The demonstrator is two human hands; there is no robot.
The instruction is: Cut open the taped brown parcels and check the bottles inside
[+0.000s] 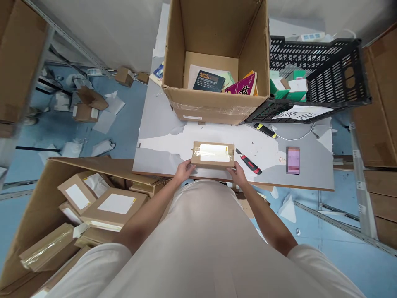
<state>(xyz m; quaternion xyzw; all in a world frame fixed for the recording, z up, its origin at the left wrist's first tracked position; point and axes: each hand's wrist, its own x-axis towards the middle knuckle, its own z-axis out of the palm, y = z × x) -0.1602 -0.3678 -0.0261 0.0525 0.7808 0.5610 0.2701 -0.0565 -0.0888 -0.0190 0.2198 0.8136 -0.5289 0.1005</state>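
A small taped cardboard parcel (198,160) with a white label on top is at the front edge of the table. My left hand (184,170) grips its near left corner, thumb and fingers closed on it. At the near right corner my right hand (238,173) holds it in the same way. Just right of the parcel lies a red and black box cutter (249,161). A yellow and black box cutter (265,130) rests farther back, in front of a black crate. Whether the parcel touches the tabletop I cannot tell.
On the table (155,165) stand a large open carton (214,108) with several books and a black plastic crate (335,82) with green and white boxes. A phone-like pink object (293,160) lies right. Another big carton (37,215) of labelled parcels stands left. Paper scraps litter the floor.
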